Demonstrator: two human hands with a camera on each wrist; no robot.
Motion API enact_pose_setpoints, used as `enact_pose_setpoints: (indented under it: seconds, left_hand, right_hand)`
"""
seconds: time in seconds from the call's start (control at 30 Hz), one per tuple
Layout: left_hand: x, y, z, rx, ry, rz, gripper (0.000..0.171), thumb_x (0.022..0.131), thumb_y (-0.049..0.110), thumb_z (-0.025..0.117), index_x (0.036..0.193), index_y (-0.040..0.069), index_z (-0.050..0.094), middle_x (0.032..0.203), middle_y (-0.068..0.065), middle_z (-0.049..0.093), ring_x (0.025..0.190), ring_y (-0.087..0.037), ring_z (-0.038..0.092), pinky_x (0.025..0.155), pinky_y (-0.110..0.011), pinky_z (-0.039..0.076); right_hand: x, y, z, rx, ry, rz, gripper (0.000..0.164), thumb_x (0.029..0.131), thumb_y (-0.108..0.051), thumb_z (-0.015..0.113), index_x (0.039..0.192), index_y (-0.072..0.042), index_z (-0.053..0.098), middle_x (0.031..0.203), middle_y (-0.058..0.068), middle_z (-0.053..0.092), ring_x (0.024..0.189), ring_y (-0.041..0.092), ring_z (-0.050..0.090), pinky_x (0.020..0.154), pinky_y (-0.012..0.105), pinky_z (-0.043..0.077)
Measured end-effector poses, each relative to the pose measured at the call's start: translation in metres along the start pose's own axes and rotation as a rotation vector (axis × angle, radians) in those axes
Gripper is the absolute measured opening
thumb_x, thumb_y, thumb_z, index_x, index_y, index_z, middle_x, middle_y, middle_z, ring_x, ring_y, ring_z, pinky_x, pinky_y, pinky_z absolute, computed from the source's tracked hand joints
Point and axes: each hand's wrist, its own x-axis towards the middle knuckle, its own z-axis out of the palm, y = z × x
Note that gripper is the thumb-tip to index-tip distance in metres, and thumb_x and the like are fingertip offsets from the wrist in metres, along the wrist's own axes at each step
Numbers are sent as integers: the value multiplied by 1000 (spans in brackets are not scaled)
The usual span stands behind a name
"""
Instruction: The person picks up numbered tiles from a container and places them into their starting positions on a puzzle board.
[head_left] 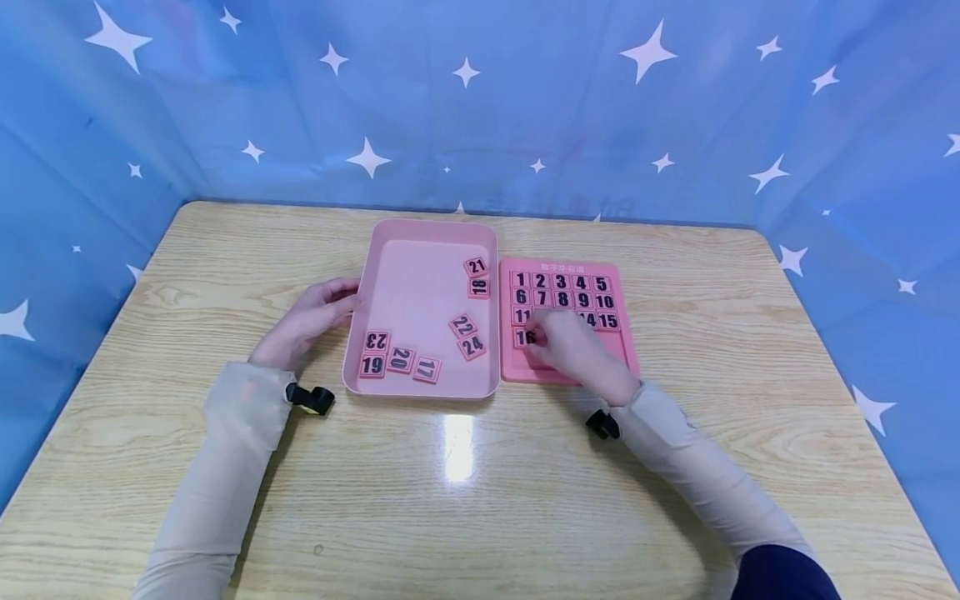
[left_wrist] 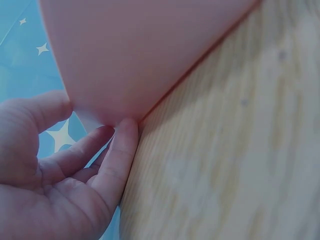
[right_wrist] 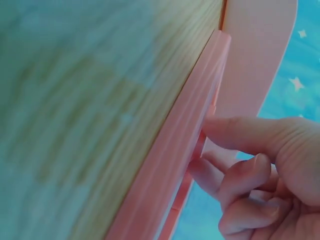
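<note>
A shallow pink tray holds several loose number tiles, among them 17, 20 and 22. My left hand touches the tray's left side, thumb at the rim and loosely bent fingers against the outer wall. To the tray's right lies a pink number board with tiles in rows from 1 upward. My right hand is over its lower rows, covering some tiles. Its thumb and index finger pinch a tile at the 16, partly hidden by the fingertips.
Tiles 21 and 18 lie near the tray's right wall, and 23 and 19 in its near left corner. Both containers sit on a wooden table. A blue star-patterned curtain hangs behind it.
</note>
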Motion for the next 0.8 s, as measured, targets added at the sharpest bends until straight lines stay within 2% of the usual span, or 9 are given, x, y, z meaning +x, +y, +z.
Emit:
enact_pose_setpoints:
  seconds: [0.1, 0.37, 0.63, 0.8]
  left_hand:
    - [0, 0, -1, -3, 2, 1, 53, 96, 10, 52, 141, -8, 32, 137, -26, 39, 96, -7, 53, 85, -17, 49]
    - [0, -1, -2, -16, 1, -1, 53, 95, 11, 53, 141, -7, 32, 138, -25, 38, 100, -8, 52, 86, -16, 48]
    - [0, 0, -1, -18, 4, -8, 52, 96, 10, 52, 141, -6, 33, 139, -23, 38, 101, -10, 51, 85, -17, 49]
    - [0, 0, -1, -23, 5, -7, 52, 96, 11, 53, 141, -7, 33, 140, -23, 38, 101, -9, 52, 85, -17, 49]
  right_hand:
    - [2, 1, 0, 29, 10, -18, 22, 76, -3, 73, 96, 1, 65, 87, 13, 67, 80, 23, 64, 72, 31, 56]
    - [6, 4, 0, 128, -9, 6, 16, 74, 1, 73, 88, 1, 64, 82, 12, 66, 77, 22, 63, 70, 29, 56]
    - [8, 6, -3, 118, -9, 14, 15, 75, -5, 76, 83, -2, 63, 79, 9, 66, 73, 20, 62, 67, 29, 55]
    - [11, -2, -13, 156, 67, -10, 18, 77, -11, 76, 85, -3, 62, 78, 7, 65, 70, 20, 60, 62, 30, 53]
